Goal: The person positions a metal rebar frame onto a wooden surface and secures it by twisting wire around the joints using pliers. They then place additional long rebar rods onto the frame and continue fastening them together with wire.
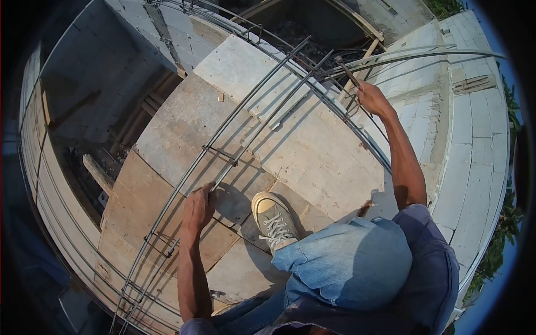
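A long cage of thin steel bars [204,149] tied with small stirrups runs diagonally over pale panels. My left hand [198,207], at the lower centre, is closed round one bar of this cage. At the upper right my right hand [373,98] grips a dark metal tool [347,71] whose head points up and left. More long bars [413,54] pass behind and beside the tool. A wire stirrup [350,107] hangs just left of my right hand.
Square panels [312,162] form the surface under my shoe [274,221]. Deep openings lie at the left and top, one with a rough wooden piece [98,174]. A pale block wall [474,134] curves along the right side.
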A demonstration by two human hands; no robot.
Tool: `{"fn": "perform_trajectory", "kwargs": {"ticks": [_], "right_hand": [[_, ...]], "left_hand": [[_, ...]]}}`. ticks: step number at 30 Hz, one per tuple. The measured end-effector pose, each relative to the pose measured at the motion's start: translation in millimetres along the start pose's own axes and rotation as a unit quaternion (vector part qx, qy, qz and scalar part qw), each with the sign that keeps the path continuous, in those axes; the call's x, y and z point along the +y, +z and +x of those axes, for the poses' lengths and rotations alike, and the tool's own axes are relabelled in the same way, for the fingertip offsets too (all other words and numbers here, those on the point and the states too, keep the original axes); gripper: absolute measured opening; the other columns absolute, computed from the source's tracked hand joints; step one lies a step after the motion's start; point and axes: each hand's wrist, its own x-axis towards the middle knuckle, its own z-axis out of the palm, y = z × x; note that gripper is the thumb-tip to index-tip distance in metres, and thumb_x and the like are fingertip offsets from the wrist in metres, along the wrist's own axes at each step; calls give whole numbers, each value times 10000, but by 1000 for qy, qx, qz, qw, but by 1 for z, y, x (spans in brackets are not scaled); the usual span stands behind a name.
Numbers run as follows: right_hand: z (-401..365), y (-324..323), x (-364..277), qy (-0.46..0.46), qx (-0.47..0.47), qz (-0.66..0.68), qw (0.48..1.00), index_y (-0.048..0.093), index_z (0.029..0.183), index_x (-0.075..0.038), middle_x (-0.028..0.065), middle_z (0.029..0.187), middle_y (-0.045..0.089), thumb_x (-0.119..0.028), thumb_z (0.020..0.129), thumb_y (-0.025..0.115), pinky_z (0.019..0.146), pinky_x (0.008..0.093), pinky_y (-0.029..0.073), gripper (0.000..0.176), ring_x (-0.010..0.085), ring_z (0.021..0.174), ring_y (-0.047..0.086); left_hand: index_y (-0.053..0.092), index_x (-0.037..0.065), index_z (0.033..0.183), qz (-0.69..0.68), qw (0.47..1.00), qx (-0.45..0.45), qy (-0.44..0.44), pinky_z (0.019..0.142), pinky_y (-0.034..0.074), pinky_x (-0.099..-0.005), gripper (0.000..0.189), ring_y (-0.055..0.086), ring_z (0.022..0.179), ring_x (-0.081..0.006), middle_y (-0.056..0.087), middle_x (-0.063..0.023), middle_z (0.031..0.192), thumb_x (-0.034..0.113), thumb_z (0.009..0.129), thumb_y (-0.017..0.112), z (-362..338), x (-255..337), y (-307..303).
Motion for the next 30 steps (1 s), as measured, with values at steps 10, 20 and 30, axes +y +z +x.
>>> {"fn": "perform_trajectory", "kwargs": {"ticks": [10, 20, 30], "right_hand": [[55, -58, -50, -174, 35, -243, 954, 455, 1278, -105, 208, 1087, 614, -61, 900, 521, 919, 451, 473, 387, 325, 950, 626], [210, -73, -117, -532, 189, -520, 641, 580, 1177, -126, 158, 1140, 615, -100, 963, 497, 857, 452, 516, 231, 299, 959, 658], [205, -72, -180, -514, 32, -571, 639, 625, 1099, -106, 157, 1060, 640, -126, 919, 539, 804, 445, 529, 200, 310, 913, 672]], "left_hand": [[438, 96, 1426, 115, 985, 122, -47, 965, 424, -490, 930, 540, 1155, -369, 568, -190, 1210, 521, 688, 812, 16, 17, -53], [416, 100, 1397, 83, 976, -18, -198, 965, 397, -507, 1100, 492, 1185, -350, 520, -164, 1272, 415, 477, 929, 18, 15, -40], [467, 83, 1332, 98, 974, 31, -204, 986, 377, -487, 987, 472, 1218, -323, 505, -148, 1315, 345, 505, 939, 11, 17, -32]]}}
